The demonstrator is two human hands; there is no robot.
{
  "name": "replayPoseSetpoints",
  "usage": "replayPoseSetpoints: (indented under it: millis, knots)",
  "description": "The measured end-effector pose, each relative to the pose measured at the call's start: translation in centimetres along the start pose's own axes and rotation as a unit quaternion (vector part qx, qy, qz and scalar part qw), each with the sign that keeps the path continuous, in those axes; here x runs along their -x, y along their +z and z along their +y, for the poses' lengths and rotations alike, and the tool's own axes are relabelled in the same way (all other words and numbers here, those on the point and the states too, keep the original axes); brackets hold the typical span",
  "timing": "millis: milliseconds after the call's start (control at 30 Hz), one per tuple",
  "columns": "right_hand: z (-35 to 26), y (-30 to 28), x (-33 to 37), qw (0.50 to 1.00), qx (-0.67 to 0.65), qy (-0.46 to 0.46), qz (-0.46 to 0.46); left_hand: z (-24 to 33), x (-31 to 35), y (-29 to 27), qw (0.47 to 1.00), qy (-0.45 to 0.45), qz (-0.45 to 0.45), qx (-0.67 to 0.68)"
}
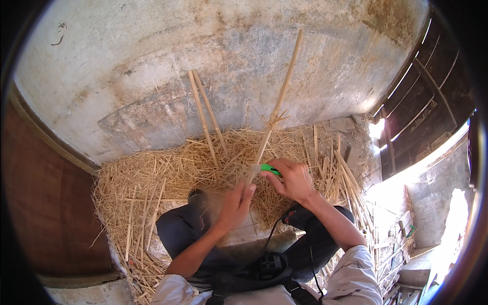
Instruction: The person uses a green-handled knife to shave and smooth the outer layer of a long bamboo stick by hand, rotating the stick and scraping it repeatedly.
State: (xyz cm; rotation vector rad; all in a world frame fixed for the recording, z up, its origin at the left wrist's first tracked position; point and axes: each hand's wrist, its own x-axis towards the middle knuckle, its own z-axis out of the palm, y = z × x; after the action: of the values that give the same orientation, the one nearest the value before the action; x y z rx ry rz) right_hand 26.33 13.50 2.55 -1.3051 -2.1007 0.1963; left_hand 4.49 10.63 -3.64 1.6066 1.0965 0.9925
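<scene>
My left hand is closed around the lower end of a long pale strip that looks like bamboo. The strip slants up and to the right, away from me, its far end in front of the wall. Thin curled slivers stick out from it partway along. In my right hand is a green-handled utility knife, its blade end against the strip just above my left hand. The blade itself is blurred.
Straw-like shavings cover the floor around my legs. Two more strips lean on the stained wall ahead. Loose strips lie at the right. A brown panel stands at the left, dark slats at the far right.
</scene>
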Motion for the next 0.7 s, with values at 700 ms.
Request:
replayPoseSetpoints:
  millis: [700]
  knots:
    - [4.1,-3.4,-1.9,0.993,0.029,0.089,0.077,1.7,0.9,0.2,0.999,-0.033,-0.019,-0.034]
